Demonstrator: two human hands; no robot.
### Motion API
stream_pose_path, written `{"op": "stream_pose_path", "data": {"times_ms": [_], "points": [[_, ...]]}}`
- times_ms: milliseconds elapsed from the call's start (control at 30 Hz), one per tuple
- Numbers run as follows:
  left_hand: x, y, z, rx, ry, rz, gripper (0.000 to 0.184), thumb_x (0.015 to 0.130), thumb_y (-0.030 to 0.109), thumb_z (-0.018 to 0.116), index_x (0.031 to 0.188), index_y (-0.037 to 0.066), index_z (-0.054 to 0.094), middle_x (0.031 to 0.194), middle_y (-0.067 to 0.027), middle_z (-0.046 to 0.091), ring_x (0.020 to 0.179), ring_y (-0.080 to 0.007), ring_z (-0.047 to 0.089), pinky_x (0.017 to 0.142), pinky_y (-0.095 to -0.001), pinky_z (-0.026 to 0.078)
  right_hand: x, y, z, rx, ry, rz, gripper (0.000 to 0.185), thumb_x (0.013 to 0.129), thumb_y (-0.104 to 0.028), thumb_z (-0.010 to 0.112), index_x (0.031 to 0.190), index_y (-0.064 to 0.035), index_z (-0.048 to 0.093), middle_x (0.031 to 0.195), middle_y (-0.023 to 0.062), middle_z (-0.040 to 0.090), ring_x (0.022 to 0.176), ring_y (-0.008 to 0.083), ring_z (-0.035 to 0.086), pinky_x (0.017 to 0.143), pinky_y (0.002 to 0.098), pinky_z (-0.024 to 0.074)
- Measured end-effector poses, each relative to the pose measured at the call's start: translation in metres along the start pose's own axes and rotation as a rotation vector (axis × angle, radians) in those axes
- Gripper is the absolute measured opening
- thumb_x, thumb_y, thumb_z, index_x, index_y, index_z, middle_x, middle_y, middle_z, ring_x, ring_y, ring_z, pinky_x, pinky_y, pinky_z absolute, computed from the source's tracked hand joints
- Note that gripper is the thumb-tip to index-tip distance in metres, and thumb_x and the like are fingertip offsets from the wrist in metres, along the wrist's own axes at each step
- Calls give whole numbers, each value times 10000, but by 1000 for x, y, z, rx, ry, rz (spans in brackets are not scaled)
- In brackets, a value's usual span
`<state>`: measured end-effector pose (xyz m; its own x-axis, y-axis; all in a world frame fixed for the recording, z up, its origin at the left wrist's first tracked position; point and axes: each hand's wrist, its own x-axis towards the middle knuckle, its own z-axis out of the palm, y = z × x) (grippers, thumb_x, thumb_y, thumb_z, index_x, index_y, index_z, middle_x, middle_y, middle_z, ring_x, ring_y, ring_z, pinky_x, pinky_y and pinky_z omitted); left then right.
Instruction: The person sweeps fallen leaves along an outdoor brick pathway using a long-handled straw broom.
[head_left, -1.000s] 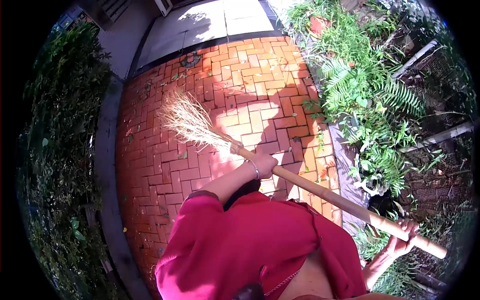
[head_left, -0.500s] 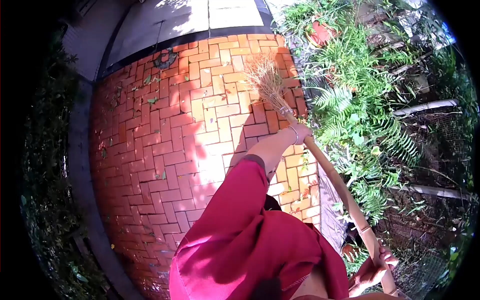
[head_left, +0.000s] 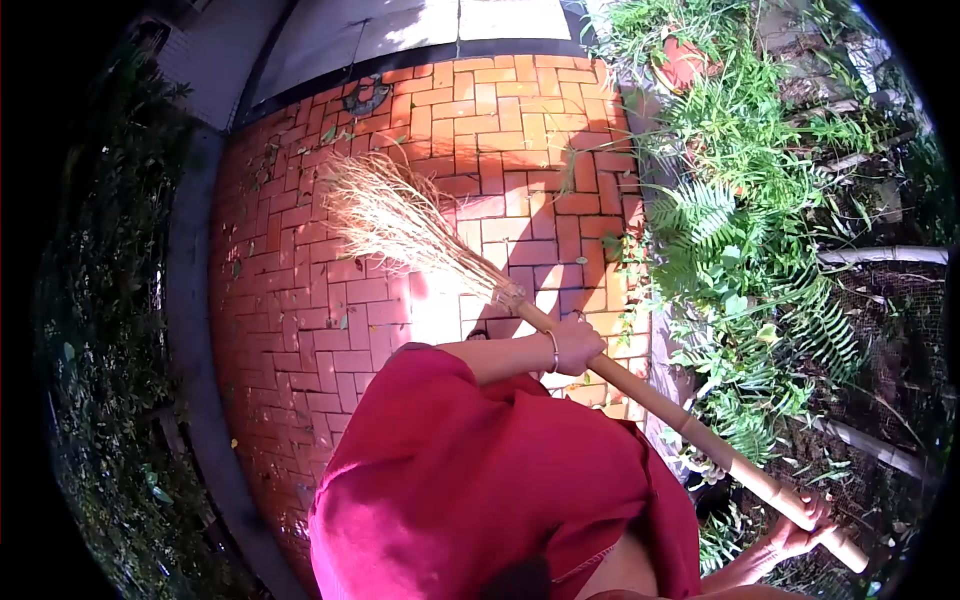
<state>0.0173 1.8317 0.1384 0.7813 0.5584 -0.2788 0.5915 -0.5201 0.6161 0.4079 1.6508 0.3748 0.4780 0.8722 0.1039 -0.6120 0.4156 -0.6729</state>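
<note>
Head camera: 2 hands on 1 broom (head_left: 640, 394)! Left hand (head_left: 576, 345) wraps the bamboo handle (head_left: 730, 459) near the bristles (head_left: 400, 218), right hand (head_left: 802, 527) curls around it near the far end, and those bristles fan out over red brick paving (head_left: 290, 300).

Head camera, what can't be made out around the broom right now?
Head view:
- Broom handle stretch inside the left hand: covered by the grip.
- Right elbow: cut off by the bottom edge.
- Bricks behind the red top: hidden by its cloth.
- Scattered leaves: too small to identify.
</note>
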Motion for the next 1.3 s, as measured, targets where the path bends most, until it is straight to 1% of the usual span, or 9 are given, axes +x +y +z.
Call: {"op": "stream_pose_path", "data": {"times_ms": [167,267,333,467,800,933,1000,1133,1300], "points": [[74,1,-53,-94,303,60,123,607,103,578,727,81,563,680,-88,568,706,-260,569,649,-374,431,43,-45,42,-252,-113,-112,250,804,-160,529,648,-102,343,630,-8,273,628,136,295,708,326,312],[90,-35,-31,-127,434,-20,101,609,120,594,700,86,567,649,-90,563,684,-273,566,632,-376,430,70,15,108,-437,166,-269,220,821,-148,491,648,-82,372,638,0,276,643,138,290,707,321,313],[48,-39,-8,-199,361,-112,138,633,169,585,751,99,580,699,-77,590,707,-260,582,645,-376,444,101,32,93,-406,-248,24,199,833,-122,460,658,-52,395,633,17,298,641,145,295,696,322,316],[-41,-77,57,-365,3,-374,205,634,217,602,822,144,572,774,-89,602,756,-265,577,673,-370,440,97,126,64,-364,-152,309,129,800,-156,534,753,-76,444,648,25,411,671,154,430,707,346,371],[-36,-103,-64,-101,53,-196,150,610,218,610,748,159,603,688,-54,598,698,-242,585,637,-367,429,99,129,41,-117,33,134,181,828,-169,489,706,-55,422,663,20,363,690,153,371,750,322,343],[10,-192,-141,51,250,-117,143,622,158,601,762,127,594,721,-56,591,750,-235,574,687,-355,412,84,163,103,-120,-284,172,204,847,-208,470,830,-6,497,794,61,508,875,193,472,939,371,313],[18,-248,-176,94,371,-192,146,626,119,614,770,131,599,743,-64,592,776,-236,569,694,-348,408,64,244,192,-404,310,-135,138,812,-181,514,745,-73,459,723,17,423,818,168,453,936,380,324],[-13,-342,-180,-41,573,-279,99,634,138,618,730,128,593,733,-59,587,804,-240,557,748,-361,387,77,333,250,-415,-314,81,131,770,-176,576,810,-95,481,723,19,437,810,167,466,956,420,302],[-119,-329,-122,-255,704,-475,71,667,129,560,735,113,574,780,-62,572,840,-232,527,720,-383,349,136,358,308,-412,-356,283,84,802,-144,521,841,-78,487,682,28,413,717,149,431,857,396,354]]}}
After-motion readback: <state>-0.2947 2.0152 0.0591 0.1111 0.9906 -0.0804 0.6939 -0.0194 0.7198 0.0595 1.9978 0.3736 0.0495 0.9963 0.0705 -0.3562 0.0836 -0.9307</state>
